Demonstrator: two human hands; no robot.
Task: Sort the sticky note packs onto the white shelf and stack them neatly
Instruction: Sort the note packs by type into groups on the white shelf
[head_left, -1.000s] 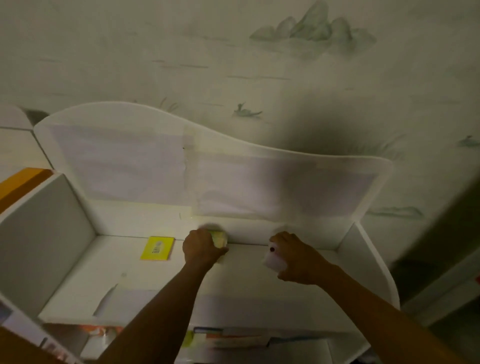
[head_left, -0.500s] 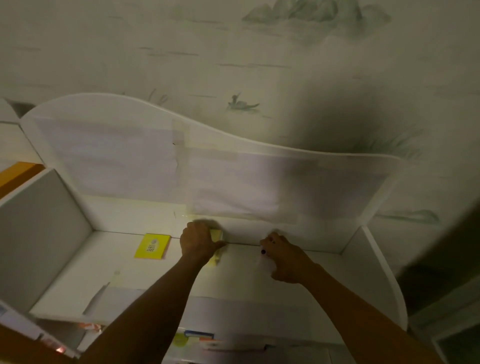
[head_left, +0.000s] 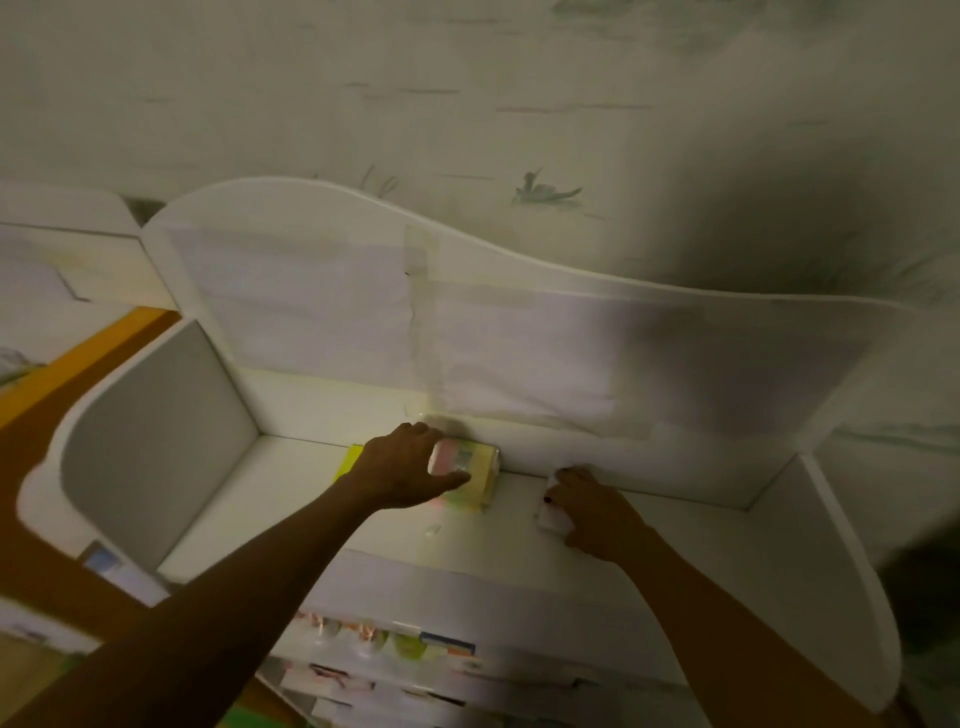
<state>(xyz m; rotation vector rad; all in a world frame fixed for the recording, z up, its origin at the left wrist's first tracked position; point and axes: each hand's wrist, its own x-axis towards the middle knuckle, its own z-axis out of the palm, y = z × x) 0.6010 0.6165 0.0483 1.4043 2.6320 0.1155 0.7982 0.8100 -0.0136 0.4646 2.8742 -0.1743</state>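
On the top board of the white shelf (head_left: 291, 499), my left hand (head_left: 400, 470) grips a wrapped pack of pale yellow and pink sticky notes (head_left: 475, 470), resting near the back panel. A flat bright yellow pack (head_left: 347, 461) lies just left of that hand, mostly hidden behind it. My right hand (head_left: 592, 512) rests further right on the board, closed over a small white pack (head_left: 551, 519) of which only an edge shows.
The shelf has a curved back panel (head_left: 519, 332) with taped paper and raised side walls (head_left: 156, 431). Lower tiers (head_left: 405, 649) hold several colourful stationery items. An orange surface (head_left: 78, 364) lies at the left. A painted wall stands behind.
The view has shifted right and closer. My left hand has turned, so the yellow and pink pack now shows more fully. My right hand stays on the white pack.
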